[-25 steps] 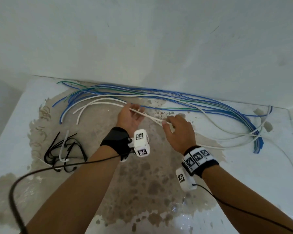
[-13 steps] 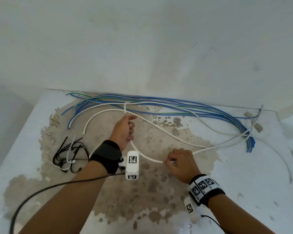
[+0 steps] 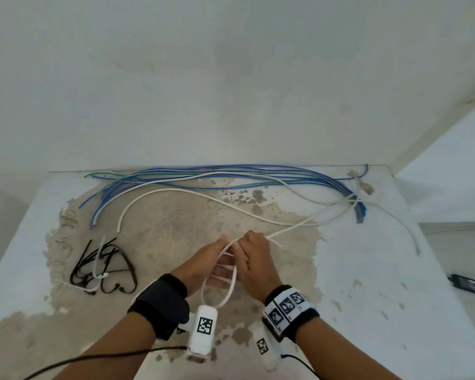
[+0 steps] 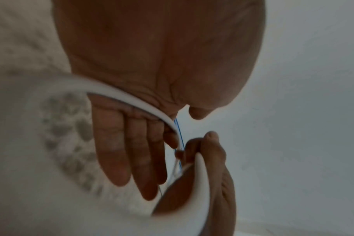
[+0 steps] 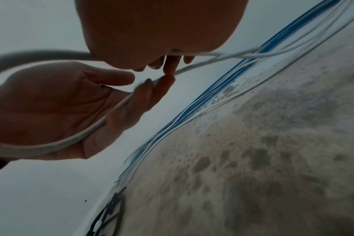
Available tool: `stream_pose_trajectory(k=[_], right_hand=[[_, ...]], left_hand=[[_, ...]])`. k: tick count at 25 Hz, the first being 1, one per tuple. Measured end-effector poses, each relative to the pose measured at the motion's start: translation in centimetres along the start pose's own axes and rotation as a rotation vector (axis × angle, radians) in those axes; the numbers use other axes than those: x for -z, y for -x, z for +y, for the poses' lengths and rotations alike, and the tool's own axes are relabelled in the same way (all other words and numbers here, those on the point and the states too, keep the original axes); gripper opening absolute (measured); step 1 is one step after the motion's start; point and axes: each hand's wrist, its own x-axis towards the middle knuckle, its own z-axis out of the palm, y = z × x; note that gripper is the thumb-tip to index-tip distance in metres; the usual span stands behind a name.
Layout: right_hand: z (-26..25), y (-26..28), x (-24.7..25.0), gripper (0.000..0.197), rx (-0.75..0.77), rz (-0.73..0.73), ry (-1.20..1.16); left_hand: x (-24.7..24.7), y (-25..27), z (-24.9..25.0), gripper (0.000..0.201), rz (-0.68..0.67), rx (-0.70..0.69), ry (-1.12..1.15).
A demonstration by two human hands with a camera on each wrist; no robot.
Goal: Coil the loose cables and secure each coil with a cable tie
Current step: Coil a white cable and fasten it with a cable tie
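Observation:
A white cable (image 3: 233, 281) hangs in a small loop between my two hands, near the front middle of the table. My left hand (image 3: 200, 261) holds it in the crook of the thumb, fingers nearly straight, and the cable (image 5: 91, 129) runs across its palm (image 5: 51, 103). My right hand (image 3: 255, 259) pinches the same cable (image 4: 131, 102) just beside the left fingers (image 4: 119, 143). From the right hand the cable trails right towards the loose bundle of blue, white and green cables (image 3: 258, 174) along the back wall. Black cable ties (image 3: 102, 267) lie in a pile at the left.
The table (image 3: 162, 237) is white with a big worn brown patch. Another loose white cable (image 3: 176, 191) curves across it behind my hands. A wall rises directly behind the bundle. A black adapter (image 3: 466, 283) lies on the floor past the table's right edge.
My hands were apart, stretching the white cable. They have come together near the front, and the slack between them now hangs as a loop. My left fist has loosened.

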Motion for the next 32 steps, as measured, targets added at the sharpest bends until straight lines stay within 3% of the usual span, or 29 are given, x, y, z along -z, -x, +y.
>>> stream_pose_trajectory(k=[3, 6, 10, 12, 14, 16, 19, 21, 24, 27, 30, 32], right_hand=[[-1.4, 1.6, -0.1, 0.026, -0.137, 0.013, -0.179], [-2.0, 2.6, -0.2, 0.015, -0.268, 0.094, -0.229], [-3.4, 3.3, -0.2, 0.013, -0.443, 0.210, -0.347], [-2.0, 3.5, 0.6, 0.030, -0.487, 0.252, -0.280], [0.8, 3.3, 1.2, 0.043, -0.495, 0.042, -0.060], [3.0, 3.2, 1.3, 0.039, -0.494, -0.191, 0.189], [3.1, 3.2, 1.1, 0.018, -0.338, -0.161, 0.324], [1.4, 4.0, 1.3, 0.023, -0.245, -0.110, 0.351], [-0.6, 6.4, 1.6, 0.039, -0.245, -0.119, 0.455], [-0.4, 8.6, 1.5, 0.038, -0.316, -0.359, 0.472], [1.1, 10.2, 1.4, 0.039, -0.382, -0.641, 0.589], [1.8, 10.5, 1.7, 0.037, -0.459, -0.641, 0.582]], left_hand=[[-1.1, 0.4, -0.8, 0.061, -0.040, -0.019, -0.043], [-1.3, 0.5, -1.8, 0.052, -0.020, -0.124, -0.115], [0.4, 0.9, -2.1, 0.039, -0.100, -0.136, -0.062], [1.4, 1.6, -2.3, 0.025, -0.155, -0.160, -0.070], [2.5, 2.5, -2.1, 0.017, -0.217, -0.215, -0.078], [3.9, 3.2, -1.7, 0.013, -0.209, -0.283, -0.113], [6.1, 3.6, -1.5, 0.009, -0.076, -0.405, -0.242], [7.7, 3.5, -1.5, 0.013, 0.014, -0.444, -0.400], [9.5, 3.1, -2.2, 0.025, 0.122, -0.412, -0.621], [9.8, 2.3, -3.2, 0.034, 0.169, -0.399, -0.558], [9.8, 1.8, -3.9, 0.030, 0.242, -0.476, -0.577], [9.6, 1.9, -3.7, 0.027, 0.231, -0.526, -0.651]])
